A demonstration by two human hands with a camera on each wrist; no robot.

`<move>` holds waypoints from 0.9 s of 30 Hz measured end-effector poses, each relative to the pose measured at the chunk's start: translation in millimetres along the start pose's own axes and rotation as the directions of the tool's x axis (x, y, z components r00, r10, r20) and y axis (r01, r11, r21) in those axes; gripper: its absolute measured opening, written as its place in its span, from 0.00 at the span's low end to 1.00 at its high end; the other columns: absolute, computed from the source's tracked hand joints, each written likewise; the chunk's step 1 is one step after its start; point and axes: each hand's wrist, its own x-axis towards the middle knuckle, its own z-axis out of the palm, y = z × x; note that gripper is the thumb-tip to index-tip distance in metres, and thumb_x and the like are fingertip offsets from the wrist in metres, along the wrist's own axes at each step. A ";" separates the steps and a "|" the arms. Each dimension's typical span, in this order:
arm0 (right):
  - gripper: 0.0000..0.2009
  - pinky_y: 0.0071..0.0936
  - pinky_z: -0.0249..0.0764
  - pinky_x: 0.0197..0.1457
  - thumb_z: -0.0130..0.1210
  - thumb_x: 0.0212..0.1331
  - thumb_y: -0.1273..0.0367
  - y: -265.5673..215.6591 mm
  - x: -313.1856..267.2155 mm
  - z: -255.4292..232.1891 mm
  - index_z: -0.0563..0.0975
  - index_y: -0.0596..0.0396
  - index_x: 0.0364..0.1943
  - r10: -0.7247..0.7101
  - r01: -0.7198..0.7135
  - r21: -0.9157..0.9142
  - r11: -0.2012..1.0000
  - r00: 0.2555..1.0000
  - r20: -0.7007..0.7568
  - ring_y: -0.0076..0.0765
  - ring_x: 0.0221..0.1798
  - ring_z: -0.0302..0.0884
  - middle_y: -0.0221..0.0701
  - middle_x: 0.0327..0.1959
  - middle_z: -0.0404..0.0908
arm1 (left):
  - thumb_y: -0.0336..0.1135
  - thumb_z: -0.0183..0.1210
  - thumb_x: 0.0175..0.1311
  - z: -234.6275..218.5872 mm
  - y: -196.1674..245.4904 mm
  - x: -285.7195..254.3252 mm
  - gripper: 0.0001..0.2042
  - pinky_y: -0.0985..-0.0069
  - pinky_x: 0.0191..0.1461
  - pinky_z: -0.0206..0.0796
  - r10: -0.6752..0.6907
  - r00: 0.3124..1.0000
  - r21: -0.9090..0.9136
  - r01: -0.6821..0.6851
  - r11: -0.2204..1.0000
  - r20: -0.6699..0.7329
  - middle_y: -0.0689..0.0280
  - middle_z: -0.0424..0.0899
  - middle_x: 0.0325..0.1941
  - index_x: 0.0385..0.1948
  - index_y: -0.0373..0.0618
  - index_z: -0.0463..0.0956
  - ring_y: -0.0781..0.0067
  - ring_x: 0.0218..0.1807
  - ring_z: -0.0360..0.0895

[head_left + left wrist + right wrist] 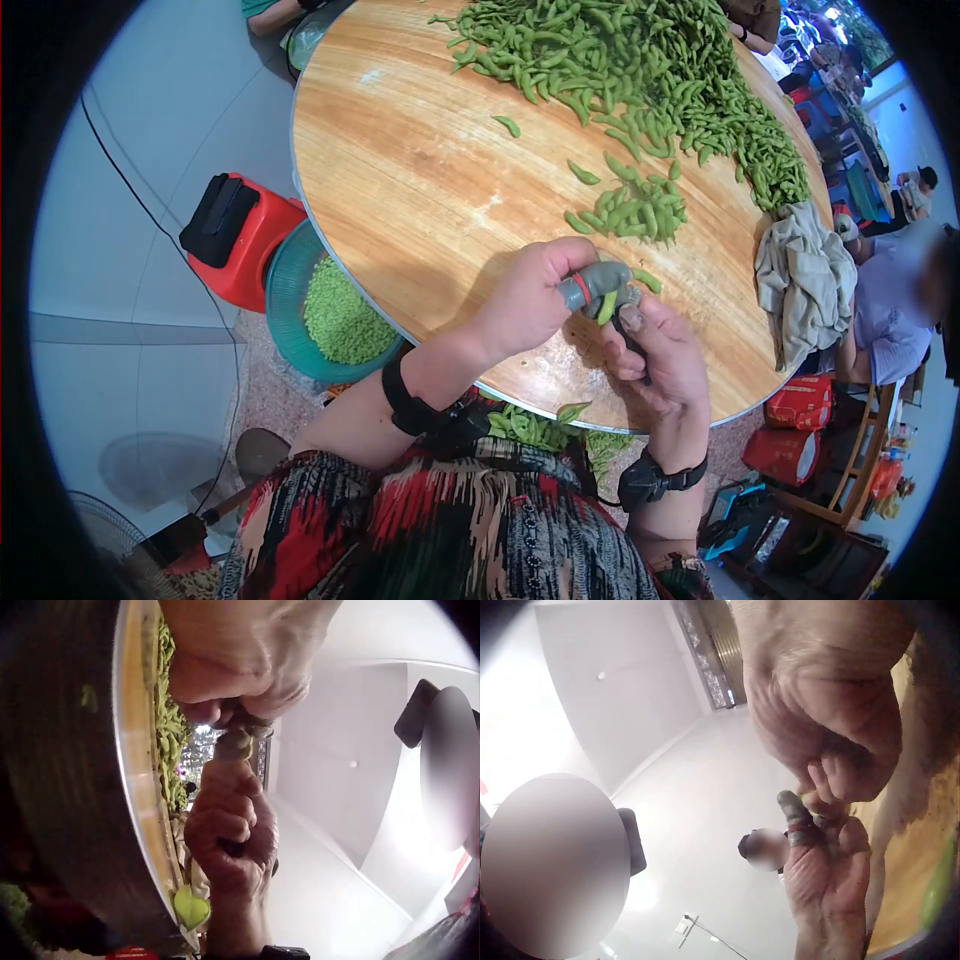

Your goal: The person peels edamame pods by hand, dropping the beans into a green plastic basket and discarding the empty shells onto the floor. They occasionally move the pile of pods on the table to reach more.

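Over the near edge of the round table, both hands meet around a green soybean pod [607, 308]. My left hand [540, 300] pinches the pod; a grey cover with a red band [583, 289] wraps its thumb. From the other side my right hand [665, 355] grips the pod's end, fingers curled. In the right wrist view the left hand [829, 881] faces the right hand [832, 697], fingertips together. The pod is mostly hidden by fingers in both wrist views. Just beyond the hands lies another pod [647, 280], with a small group of pods [640, 208] farther back.
A large heap of pods [610, 60] covers the far side of the wooden table [400, 170]. A teal basin [285, 325] of shelled beans [345, 315] stands below left, beside a red container [250, 240]. A crumpled cloth [805, 280] hangs at the right edge, near a seated person.
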 end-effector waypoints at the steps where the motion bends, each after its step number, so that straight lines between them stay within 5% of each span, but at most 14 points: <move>1: 0.12 0.09 0.47 0.16 0.42 0.64 0.66 0.2 -0.2 -0.3 0.70 0.56 0.46 0.000 0.000 -0.003 1.000 1.000 -0.001 0.12 0.15 0.52 0.26 0.22 0.70 | 0.35 0.52 0.62 -0.3 -2.9 0.6 0.09 0.88 0.33 0.59 0.144 0.989 0.150 -0.146 0.978 0.022 0.74 0.76 0.27 0.36 0.43 0.78 0.87 0.30 0.70; 5: 0.13 0.09 0.45 0.15 0.43 0.64 0.69 4.1 -4.4 -0.9 0.68 0.54 0.51 0.062 -0.063 0.093 0.994 0.998 0.011 0.11 0.14 0.50 0.28 0.23 0.70 | 0.34 0.52 0.61 -4.5 5.3 -0.8 0.08 0.87 0.36 0.61 0.039 0.987 -0.001 -0.039 0.999 0.159 0.70 0.77 0.29 0.34 0.41 0.77 0.84 0.33 0.72; 7: 0.16 0.09 0.46 0.15 0.43 0.64 0.69 6.9 -6.0 -3.2 0.65 0.52 0.56 0.075 -0.086 0.154 0.984 0.995 0.073 0.12 0.14 0.50 0.31 0.23 0.70 | 0.34 0.53 0.60 -6.4 7.6 -1.2 0.07 0.86 0.35 0.62 -0.072 0.952 -0.272 0.156 0.950 0.296 0.70 0.77 0.30 0.32 0.41 0.77 0.84 0.33 0.72; 11: 0.16 0.08 0.46 0.16 0.43 0.64 0.68 6.3 -7.4 -1.7 0.66 0.52 0.55 0.066 -0.094 0.141 0.986 0.979 0.190 0.13 0.14 0.50 0.30 0.23 0.70 | 0.34 0.53 0.61 -11.5 -5.7 2.4 0.07 0.87 0.33 0.61 0.000 0.909 -0.519 0.238 0.821 0.416 0.71 0.76 0.31 0.33 0.42 0.76 0.86 0.33 0.71; 13: 0.10 0.11 0.50 0.17 0.43 0.63 0.69 1.4 -7.0 11.0 0.71 0.55 0.45 0.003 -0.002 0.031 1.000 0.999 -0.037 0.15 0.15 0.55 0.26 0.22 0.71 | 0.35 0.54 0.60 -7.0 6.4 1.1 0.07 0.89 0.32 0.60 -0.132 0.927 -0.600 0.331 0.728 0.351 0.72 0.74 0.31 0.34 0.43 0.75 0.86 0.34 0.70; 14: 0.10 0.11 0.50 0.17 0.43 0.63 0.69 2.9 -2.6 10.5 0.71 0.55 0.45 -0.004 0.005 0.031 0.999 0.999 -0.037 0.15 0.15 0.55 0.26 0.22 0.71 | 0.35 0.54 0.60 -4.2 5.9 1.2 0.07 0.89 0.32 0.60 -0.129 0.926 -0.596 0.331 0.732 0.355 0.72 0.74 0.31 0.34 0.43 0.75 0.86 0.34 0.70; 15: 0.07 0.15 0.55 0.18 0.43 0.62 0.71 6.0 3.3 7.7 0.71 0.57 0.39 -0.224 0.169 -0.361 0.917 0.968 -0.116 0.17 0.16 0.58 0.26 0.21 0.70 | 0.34 0.55 0.59 -0.1 3.6 1.3 0.06 0.89 0.33 0.60 -0.153 0.960 -0.511 0.255 0.821 0.233 0.72 0.74 0.31 0.34 0.44 0.74 0.87 0.34 0.70; 16: 0.05 0.19 0.59 0.19 0.44 0.61 0.72 7.3 7.3 7.5 0.71 0.59 0.33 -0.445 0.253 -0.703 0.664 0.890 -0.101 0.20 0.17 0.61 0.27 0.19 0.70 | 0.33 0.56 0.59 3.5 0.4 2.5 0.06 0.89 0.34 0.60 -0.155 0.982 -0.408 0.184 0.894 0.104 0.72 0.74 0.32 0.34 0.44 0.73 0.87 0.34 0.69; 17: 0.05 0.27 0.64 0.24 0.45 0.59 0.74 7.9 8.2 11.0 0.70 0.62 0.28 -0.551 0.230 -0.840 0.492 0.829 -0.096 0.25 0.19 0.66 0.31 0.16 0.69 | 0.29 0.57 0.57 5.7 -9.7 5.5 0.05 0.88 0.37 0.61 -0.119 0.992 -0.252 0.127 0.959 0.045 0.72 0.74 0.33 0.33 0.45 0.71 0.87 0.36 0.68; 18: 0.05 0.27 0.64 0.24 0.45 0.59 0.74 8.1 9.3 13.3 0.70 0.62 0.28 -0.555 0.235 -0.840 0.489 0.827 -0.092 0.25 0.19 0.66 0.31 0.16 0.69 | 0.29 0.57 0.57 4.5 -10.3 6.1 0.05 0.88 0.37 0.61 -0.114 0.992 -0.249 0.122 0.961 0.045 0.72 0.74 0.33 0.33 0.45 0.71 0.87 0.36 0.68; 20: 0.04 0.30 0.65 0.26 0.47 0.57 0.75 7.3 12.0 16.3 0.69 0.63 0.29 -0.604 0.117 -0.965 0.236 0.795 -0.051 0.28 0.20 0.67 0.36 0.16 0.68 | 0.27 0.58 0.56 1.5 -9.2 7.0 0.06 0.87 0.41 0.62 -0.087 0.996 -0.063 0.087 0.994 -0.001 0.72 0.74 0.35 0.34 0.44 0.72 0.87 0.37 0.68; 22: 0.05 0.26 0.64 0.26 0.46 0.58 0.74 8.0 19.0 8.3 0.69 0.62 0.28 -0.570 0.118 -0.938 0.325 0.816 -0.095 0.25 0.21 0.66 0.32 0.16 0.68 | 0.27 0.57 0.56 2.6 -6.3 5.1 0.07 0.86 0.42 0.63 -0.062 0.997 0.003 0.063 0.998 -0.046 0.72 0.75 0.35 0.36 0.43 0.72 0.86 0.38 0.68; 23: 0.06 0.24 0.63 0.25 0.46 0.59 0.74 5.1 21.7 5.5 0.70 0.61 0.28 -0.506 0.139 -0.871 0.470 0.852 -0.137 0.23 0.21 0.65 0.29 0.16 0.68 | 0.28 0.57 0.57 3.4 -5.4 4.2 0.08 0.85 0.43 0.63 -0.040 0.995 0.069 0.046 0.997 -0.089 0.71 0.75 0.36 0.37 0.42 0.72 0.86 0.38 0.69; 27: 0.08 0.14 0.56 0.23 0.44 0.62 0.71 -2.2 26.0 -1.6 0.71 0.56 0.26 -0.308 0.148 -0.588 0.795 0.934 -0.181 0.14 0.20 0.59 0.20 0.17 0.67 | 0.27 0.56 0.58 2.0 -11.5 6.5 0.10 0.87 0.40 0.62 -0.054 0.994 -0.014 0.053 0.998 -0.090 0.71 0.76 0.37 0.41 0.41 0.73 0.87 0.36 0.69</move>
